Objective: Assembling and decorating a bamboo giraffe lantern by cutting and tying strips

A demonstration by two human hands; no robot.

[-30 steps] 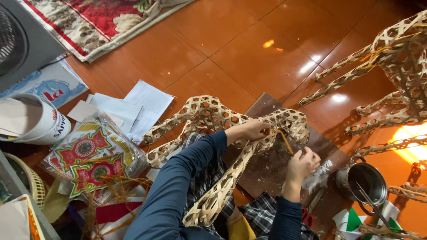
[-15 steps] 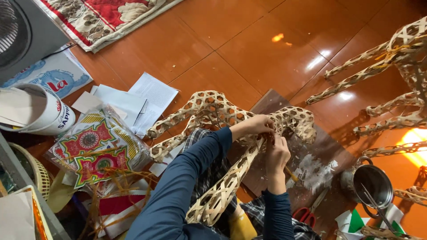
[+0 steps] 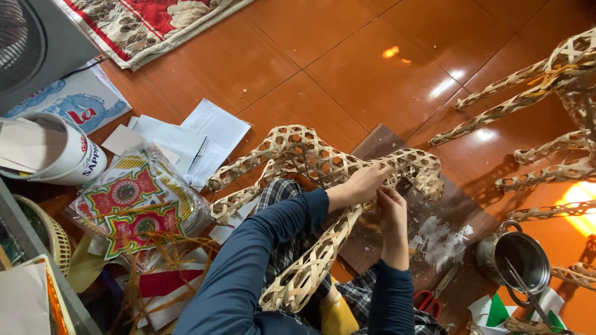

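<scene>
A woven bamboo animal frame (image 3: 310, 162) lies across my lap and a dark board (image 3: 459, 211) on the floor. My left hand (image 3: 363, 185) grips the frame near its neck, fingers closed over the lattice. My right hand (image 3: 392, 208) is just below it, fingers pinched against the same part of the weave; whether it holds a strip or tool is hidden. Both sleeves are dark blue.
A second woven frame (image 3: 546, 118) stands at the right. A metal pot (image 3: 518, 260) with sticks and red-handled scissors (image 3: 431, 301) lie by the board. Papers (image 3: 205, 133), a colourful printed packet (image 3: 139, 208), a white bucket (image 3: 56, 152) and a patterned rug (image 3: 149, 25) are at left.
My right hand has moved up and left from beside the pot to the frame's neck, joining my left hand. The left hand has kept its hold on the frame.
</scene>
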